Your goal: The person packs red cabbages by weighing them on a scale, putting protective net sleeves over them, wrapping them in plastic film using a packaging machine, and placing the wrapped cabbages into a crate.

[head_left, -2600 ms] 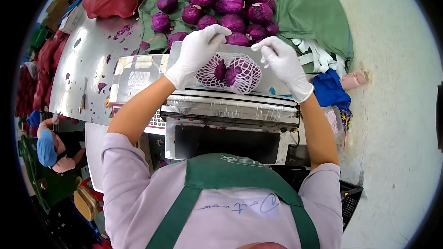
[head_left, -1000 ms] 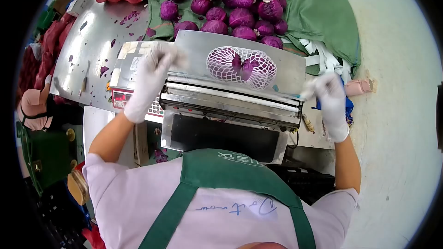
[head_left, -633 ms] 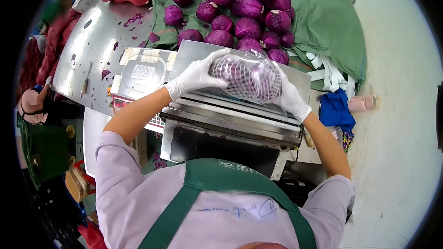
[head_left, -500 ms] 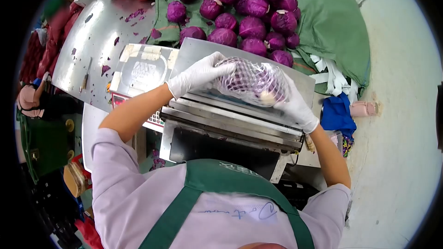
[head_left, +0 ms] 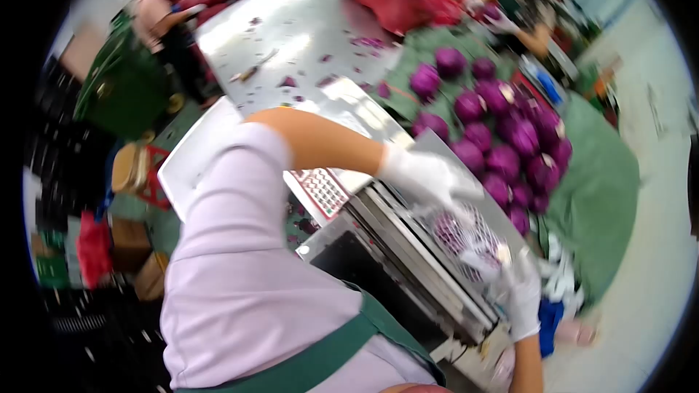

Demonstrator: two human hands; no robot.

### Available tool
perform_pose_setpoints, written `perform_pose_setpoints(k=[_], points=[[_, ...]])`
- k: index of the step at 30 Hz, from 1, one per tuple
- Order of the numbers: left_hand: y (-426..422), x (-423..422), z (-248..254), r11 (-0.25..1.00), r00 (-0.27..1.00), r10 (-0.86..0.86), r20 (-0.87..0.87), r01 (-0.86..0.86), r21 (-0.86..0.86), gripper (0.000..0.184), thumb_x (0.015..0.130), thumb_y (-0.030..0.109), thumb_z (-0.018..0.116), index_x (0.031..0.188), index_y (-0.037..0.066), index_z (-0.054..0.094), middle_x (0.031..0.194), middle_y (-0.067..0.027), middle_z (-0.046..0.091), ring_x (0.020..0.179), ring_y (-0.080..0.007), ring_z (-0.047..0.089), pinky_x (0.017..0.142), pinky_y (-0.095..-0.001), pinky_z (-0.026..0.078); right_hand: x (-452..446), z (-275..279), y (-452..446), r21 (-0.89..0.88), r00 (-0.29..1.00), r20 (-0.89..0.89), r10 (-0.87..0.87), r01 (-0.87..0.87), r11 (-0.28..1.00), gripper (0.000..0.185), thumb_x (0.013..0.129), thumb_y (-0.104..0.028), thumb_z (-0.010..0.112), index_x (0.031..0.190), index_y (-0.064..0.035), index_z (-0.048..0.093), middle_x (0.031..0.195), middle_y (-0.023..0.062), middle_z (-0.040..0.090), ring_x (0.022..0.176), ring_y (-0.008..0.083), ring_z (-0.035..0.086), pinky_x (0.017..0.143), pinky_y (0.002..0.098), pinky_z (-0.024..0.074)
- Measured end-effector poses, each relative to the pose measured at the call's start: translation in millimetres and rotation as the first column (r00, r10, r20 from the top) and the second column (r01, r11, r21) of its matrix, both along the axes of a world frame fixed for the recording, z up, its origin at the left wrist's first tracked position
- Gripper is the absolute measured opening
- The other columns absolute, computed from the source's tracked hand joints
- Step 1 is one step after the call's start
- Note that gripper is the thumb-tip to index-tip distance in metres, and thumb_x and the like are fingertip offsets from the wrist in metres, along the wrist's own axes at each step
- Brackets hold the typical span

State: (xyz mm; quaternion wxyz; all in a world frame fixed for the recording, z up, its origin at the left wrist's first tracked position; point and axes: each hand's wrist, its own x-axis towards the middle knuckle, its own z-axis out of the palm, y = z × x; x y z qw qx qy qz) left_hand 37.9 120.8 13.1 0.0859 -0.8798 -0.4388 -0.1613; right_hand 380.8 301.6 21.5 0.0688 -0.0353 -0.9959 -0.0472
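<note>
A red cabbage (head_left: 466, 236) in a white foam net and clear film lies on the metal film-wrapping machine (head_left: 419, 247). My left hand (head_left: 433, 177), in a white glove, is at the cabbage's upper left, its blurred fingers closed on the film-covered end. At the lower right end, my gloved right hand (head_left: 518, 292) has its fingers closed against the same wrapped cabbage. Motion blur softens both sets of fingertips.
Loose red cabbages (head_left: 502, 164) are piled on green sacking (head_left: 597, 189) beyond the machine. A scale with a keypad (head_left: 320, 193) sits at its left. Leaf scraps and a knife (head_left: 251, 69) lie on the steel table (head_left: 291, 29). Two other people (head_left: 164, 22) work farther off.
My view has swung left, so the machine and cabbages now appear tilted and farther right. The wrapped cabbage sits lower on the machine, with both hands still at its ends.
</note>
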Motion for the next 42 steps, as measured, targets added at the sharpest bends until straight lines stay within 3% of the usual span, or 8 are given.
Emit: perform_pose_setpoints(k=[11, 16, 22, 25, 31, 33, 36, 42], points=[[-42, 48, 11, 0.897, 0.711, 0.162, 0.684, 0.183, -0.403, 0.085, 0.068, 0.027, 0.084, 0.135, 0.009, 0.037, 0.123, -0.0125, 0.058, 0.109, -0.0222, 0.058, 0.093, -0.032, 0.048, -23, 18, -88, -0.873, 0.924, -0.191, -0.331, -0.006, 0.488, 0.098, 0.065, -0.007, 0.082, 0.143, 0.002, 0.024, 0.136, 0.0156, 0.044, 0.121, 0.0255, 0.049, 0.103, 0.0356, 0.0398], [-137, 95, 32, 0.032, 0.247, 0.863, 0.441, 0.845, -0.535, 0.067, 0.087, 0.031, 0.067, 0.141, 0.009, 0.034, 0.139, -0.0106, 0.047, 0.124, -0.0239, 0.048, 0.103, -0.0389, 0.042, 33, -3, -156, -0.968, 0.973, 0.118, -0.198, 0.157, 0.198, 0.087, 0.072, -0.018, 0.079, 0.141, 0.0008, 0.029, 0.132, 0.0148, 0.048, 0.117, 0.0243, 0.052, 0.097, 0.0336, 0.0446], [-190, 129, -13, 0.231, -0.12, 0.932, 0.343, 0.924, -0.305, 0.061, 0.092, 0.028, 0.06, 0.143, 0.011, 0.033, 0.142, -0.0088, 0.043, 0.123, -0.0202, 0.049, 0.102, -0.036, 0.042, 69, -60, -206, -0.922, 0.94, 0.325, -0.105, 0.291, -0.256, 0.077, 0.079, -0.03, 0.074, 0.138, -0.0007, 0.035, 0.128, 0.014, 0.053, 0.112, 0.023, 0.057, 0.089, 0.0313, 0.0504], [-208, 142, -27, 0.298, -0.21, 0.934, 0.29, 0.906, -0.302, 0.058, 0.094, 0.027, 0.057, 0.144, 0.011, 0.033, 0.144, -0.0079, 0.041, 0.122, -0.0184, 0.049, 0.102, -0.0345, 0.042, 63, -58, -218, -0.412, 0.895, 0.437, 0.091, 0.289, -0.864, 0.082, 0.084, -0.056, 0.061, 0.141, -0.0044, 0.034, 0.134, 0.0135, 0.05, 0.116, 0.0269, 0.055, 0.091, 0.0351, 0.0516], [-260, 139, -41, 0.224, -0.077, 0.974, 0.214, 0.492, -0.842, 0.052, 0.097, 0.04, 0.05, 0.131, 0.0, 0.051, 0.132, -0.0083, 0.055, 0.116, -0.0156, 0.054, 0.105, -0.0308, 0.037, 137, -93, -233, -0.436, 0.784, 0.597, -0.17, 0.139, -0.889, 0.062, 0.1, -0.051, 0.03, 0.141, -0.0055, 0.035, 0.123, 0.0162, 0.057, 0.116, 0.0283, 0.055, 0.095, 0.0403, 0.0472], [-291, 134, -48, 0.352, -0.383, 0.908, 0.171, 0.474, -0.807, 0.04, 0.095, 0.033, 0.055, 0.115, -0.001, 0.062, 0.108, -0.0075, 0.067, 0.099, -0.0148, 0.062, 0.092, -0.0302, 0.047, 137, -69, -255, -0.534, 0.827, 0.439, -0.351, -0.074, -0.842, 0.051, 0.101, -0.041, 0.04, 0.133, -0.0027, 0.043, 0.111, 0.0155, 0.06, 0.105, 0.0236, 0.059, 0.091, 0.035, 0.0487], [-304, 171, -66, 0.44, -0.095, 0.895, 0.437, 0.017, -0.898, 0.025, 0.094, 0.021, 0.061, 0.097, -0.003, 0.068, 0.095, -0.0072, 0.068, 0.087, -0.008, 0.062, 0.076, -0.0243, 0.05, 141, -81, -279, -0.943, 0.718, 0.189, -0.67, 0.324, 0.082, 0.022, 0.097, -0.015, 0.054, 0.111, 0.0016, 0.057, 0.092, 0.0101, 0.064, 0.074, 0.0146, 0.061, 0.071, 0.0262, 0.0511], [-248, 182, -53, 0.681, -0.547, 0.566, 0.617, -0.112, -0.724, 0.034, 0.101, 0.03, 0.044, 0.081, 0.006, 0.057, 0.055, 0.0059, 0.04, 0.046, -0.0043, 0.036, 0.043, -0.0214, 0.029, 96, -37, -267, -0.969, 0.407, 0.245, -0.88, 0.119, -0.215, 0.037, 0.102, -0.025, 0.043, 0.072, -0.0065, 0.051, 0.06, 0.0001, 0.052, 0.048, 0.0065, 0.046, 0.046, 0.0201, 0.0385]])
